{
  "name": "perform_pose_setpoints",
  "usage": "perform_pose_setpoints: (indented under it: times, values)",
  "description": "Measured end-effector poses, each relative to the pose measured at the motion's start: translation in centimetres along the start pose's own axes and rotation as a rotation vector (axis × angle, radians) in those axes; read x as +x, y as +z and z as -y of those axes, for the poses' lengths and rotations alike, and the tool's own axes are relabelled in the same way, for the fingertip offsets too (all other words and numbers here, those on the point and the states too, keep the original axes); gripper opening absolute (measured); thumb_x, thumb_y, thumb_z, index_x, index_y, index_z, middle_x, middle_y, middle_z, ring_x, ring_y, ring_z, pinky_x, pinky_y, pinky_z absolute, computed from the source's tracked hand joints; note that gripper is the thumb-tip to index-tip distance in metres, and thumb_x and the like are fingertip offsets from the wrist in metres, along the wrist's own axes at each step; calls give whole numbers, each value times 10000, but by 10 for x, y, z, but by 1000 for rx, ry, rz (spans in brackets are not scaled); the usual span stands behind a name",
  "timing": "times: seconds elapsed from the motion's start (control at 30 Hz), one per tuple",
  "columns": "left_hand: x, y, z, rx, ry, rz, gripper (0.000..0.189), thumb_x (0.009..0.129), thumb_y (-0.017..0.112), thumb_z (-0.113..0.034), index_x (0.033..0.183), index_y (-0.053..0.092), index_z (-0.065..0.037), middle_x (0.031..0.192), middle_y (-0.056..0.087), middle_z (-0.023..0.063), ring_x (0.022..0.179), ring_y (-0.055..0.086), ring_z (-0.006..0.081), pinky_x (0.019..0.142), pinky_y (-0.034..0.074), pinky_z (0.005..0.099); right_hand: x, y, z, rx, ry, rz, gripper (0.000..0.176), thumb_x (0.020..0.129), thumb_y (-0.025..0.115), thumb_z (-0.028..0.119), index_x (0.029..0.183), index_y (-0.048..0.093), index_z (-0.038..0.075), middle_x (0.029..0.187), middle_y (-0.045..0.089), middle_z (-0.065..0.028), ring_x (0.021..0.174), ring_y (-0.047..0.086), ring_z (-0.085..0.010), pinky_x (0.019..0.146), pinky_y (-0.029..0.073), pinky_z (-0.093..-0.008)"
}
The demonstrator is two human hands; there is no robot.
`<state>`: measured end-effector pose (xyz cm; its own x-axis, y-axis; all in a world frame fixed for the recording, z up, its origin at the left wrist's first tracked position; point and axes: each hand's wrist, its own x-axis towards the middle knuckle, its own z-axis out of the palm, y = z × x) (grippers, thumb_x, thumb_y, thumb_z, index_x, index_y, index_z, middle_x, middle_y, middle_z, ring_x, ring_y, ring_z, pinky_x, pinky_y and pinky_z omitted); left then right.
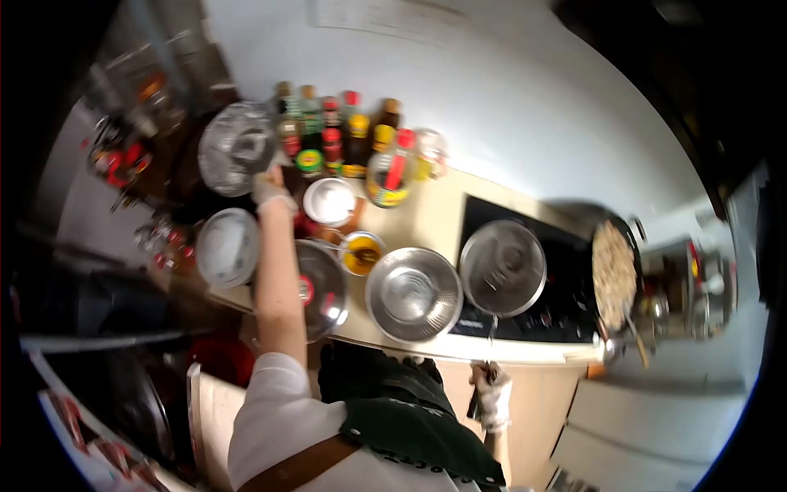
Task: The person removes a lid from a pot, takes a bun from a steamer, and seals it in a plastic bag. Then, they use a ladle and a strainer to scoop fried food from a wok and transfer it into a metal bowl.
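Observation:
My left hand [274, 192], in a thin clear glove, reaches to the back left and is closed at the right edge of a foil-like silver bowl [238, 149]; what its fingers grip is blurred. Low at the right, my gloved right hand [492, 397] is wrapped round the handle of a strainer. The strainer's round mesh [502, 268] lies over the left part of the black stove. Left of it stands an empty metal colander [413, 294]. A white bowl [329, 202] and a small bowl of yellow liquid [361, 253] sit between my left hand and the colander.
Several sauce bottles [332, 135] line the wall, with a large jug [390, 176] beside them. A pan of pale food [614, 275] sits at the stove's right side. A steel lid [322, 287] and a pale covered bowl [228, 248] flank my left forearm.

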<state>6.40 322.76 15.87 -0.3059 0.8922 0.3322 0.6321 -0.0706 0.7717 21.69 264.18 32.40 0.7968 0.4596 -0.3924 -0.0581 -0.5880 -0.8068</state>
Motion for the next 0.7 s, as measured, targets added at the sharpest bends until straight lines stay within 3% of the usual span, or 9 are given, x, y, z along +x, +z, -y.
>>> perform_pose_setpoints:
  times: [0.03,0.07,0.13,0.17,0.23,0.37,0.5,0.57,0.7]
  values:
    - [0,-2,-5,-18,31,12,411,912,648,-362,708,581,-11,629,579,147,574,499,230,570,443,421,-1,-4,3,39,12,-14,119,865,649,106,920,681,5,643,593,-12,586,518,-64,549,413,-214]
    - [4,3,4,-287,142,-22,370,926,633,-321,733,594,-8,669,595,129,623,526,214,613,466,397,-2,-13,3,86,33,-41,119,864,647,104,922,681,5,644,589,-6,579,507,-57,543,407,-212]
    - [-29,-22,-40,-720,61,45,280,945,593,-215,783,614,12,820,615,110,758,570,189,739,502,353,-2,-32,-11,188,37,-94,116,862,644,101,924,679,9,646,579,7,562,473,-39,523,384,-204]
    - [-57,-70,-95,-870,-123,152,236,952,567,-151,807,621,28,929,620,109,845,585,180,822,513,332,-3,-44,-15,180,7,-133,113,869,642,105,929,674,15,650,576,9,559,467,-42,515,375,-206]
    - [-95,-105,-125,-1029,-237,286,196,932,490,-83,1015,571,76,1072,591,148,1022,590,203,971,492,312,-4,-69,-27,258,38,-222,115,874,636,104,939,669,15,650,572,7,570,470,-46,525,375,-201]
    - [-196,-163,-191,-1059,-499,406,276,920,533,-116,1135,486,50,1096,584,147,1000,603,235,874,526,359,-11,-113,-43,360,-9,-354,115,873,639,105,928,661,7,671,578,-7,589,487,-56,545,371,-192]
    - [-295,-152,-214,-1083,-528,812,182,857,616,-102,1017,570,-30,916,586,69,813,609,184,756,562,351,-17,-150,-65,375,-25,-398,128,872,643,114,936,661,5,670,577,-8,597,495,-57,547,373,-193]
    - [-340,-145,-249,-1024,-667,1017,166,868,581,-123,1005,570,-29,890,605,63,808,617,177,775,555,332,-19,-165,-76,385,-14,-407,134,876,643,123,934,660,4,667,575,-8,595,490,-57,551,373,-193]
    - [-419,-55,-245,-844,-693,1287,226,833,534,-79,1038,578,4,956,652,97,798,650,202,780,568,348,-29,-192,-79,451,43,-410,143,879,644,132,931,660,-1,669,579,-11,594,496,-59,554,382,-195]
